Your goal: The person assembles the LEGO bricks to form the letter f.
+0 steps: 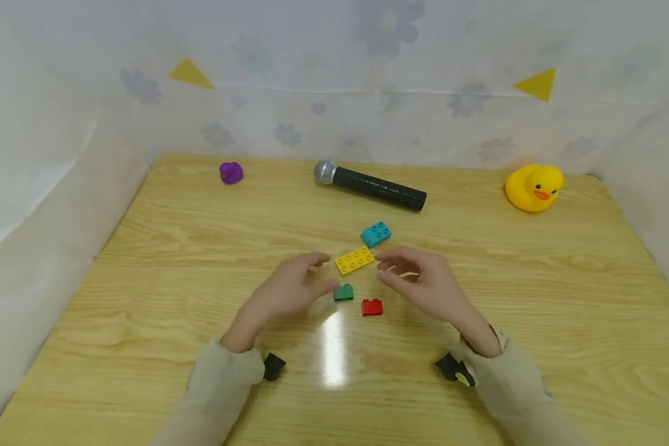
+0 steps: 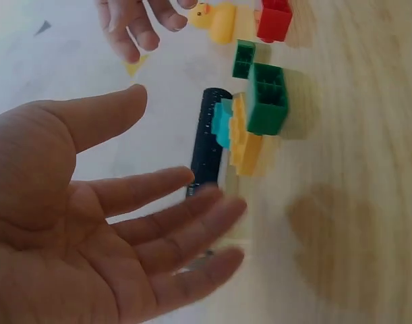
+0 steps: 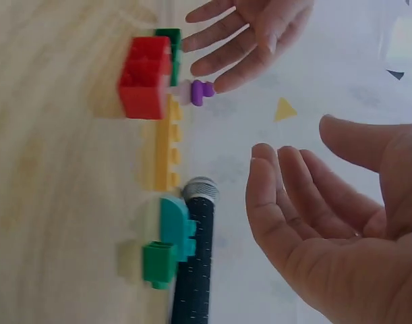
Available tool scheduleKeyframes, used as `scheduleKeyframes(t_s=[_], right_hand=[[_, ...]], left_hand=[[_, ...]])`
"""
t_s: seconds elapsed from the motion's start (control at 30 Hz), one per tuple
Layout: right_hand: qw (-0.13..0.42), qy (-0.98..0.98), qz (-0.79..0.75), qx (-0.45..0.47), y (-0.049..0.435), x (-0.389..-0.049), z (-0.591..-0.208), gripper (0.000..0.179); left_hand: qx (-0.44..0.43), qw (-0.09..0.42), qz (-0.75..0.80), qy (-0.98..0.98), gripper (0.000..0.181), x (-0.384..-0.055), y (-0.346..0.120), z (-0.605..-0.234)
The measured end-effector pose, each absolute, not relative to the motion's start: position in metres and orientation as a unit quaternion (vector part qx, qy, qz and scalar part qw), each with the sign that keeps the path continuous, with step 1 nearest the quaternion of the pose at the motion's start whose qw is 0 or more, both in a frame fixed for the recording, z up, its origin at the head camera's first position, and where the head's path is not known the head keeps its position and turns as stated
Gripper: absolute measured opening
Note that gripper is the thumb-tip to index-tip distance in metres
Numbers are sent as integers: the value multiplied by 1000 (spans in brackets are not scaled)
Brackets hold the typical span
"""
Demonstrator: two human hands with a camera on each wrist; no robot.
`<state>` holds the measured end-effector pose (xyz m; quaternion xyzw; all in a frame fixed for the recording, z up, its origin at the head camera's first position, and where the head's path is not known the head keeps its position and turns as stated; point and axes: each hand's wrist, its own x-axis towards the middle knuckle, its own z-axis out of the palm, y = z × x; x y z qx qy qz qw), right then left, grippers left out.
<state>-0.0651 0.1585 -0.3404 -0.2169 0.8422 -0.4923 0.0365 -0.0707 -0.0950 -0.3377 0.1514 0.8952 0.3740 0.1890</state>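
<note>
My left hand (image 1: 292,286) hovers left of the toy bricks, fingers loosely spread, holding nothing. Its thumb points at a small green brick (image 1: 343,293), apart from it in the left wrist view. Opposite, my right hand (image 1: 426,282) has gently bent fingers and also holds nothing. Between the hands lie a flat yellow brick (image 1: 354,260) with two rows of studs and a small red brick (image 1: 371,307). Behind the yellow one is a teal brick (image 1: 376,234) with a rounded end. A second green brick (image 3: 158,263) appears in the right wrist view; the head view does not show it.
A black microphone (image 1: 379,189) with a silver head lies behind the bricks. A small purple duck (image 1: 231,173) is at the back left of the wooden table (image 1: 161,248), and a larger yellow duck (image 1: 532,189) at the back right. Flower-patterned cloth (image 1: 323,68) borders the table.
</note>
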Motion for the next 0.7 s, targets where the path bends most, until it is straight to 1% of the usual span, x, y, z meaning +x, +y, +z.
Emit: scheduleKeyframes(t_s=[0.1,0.2,0.4,0.53,0.7], right_hand=[[52,832,-519,-191,156,-65,-349,20],[88,825,-533,-167,156,-65,-357,20],[133,838,-508,-146,159,-65,-365,20],[160,842,-496,-136,160,-66,-368,21],[177,842,-493,-130,161,-67,-371,22]], left_hand=[[123,203,439,866,40,-77,-98,-348],[99,222,475,846,31,-81,-100,-358],[102,260,463,841,26,-87,-95,-365],[114,261,436,854,22,-90,-92,-364],[128,266,401,867,22,-93,-87,-361]])
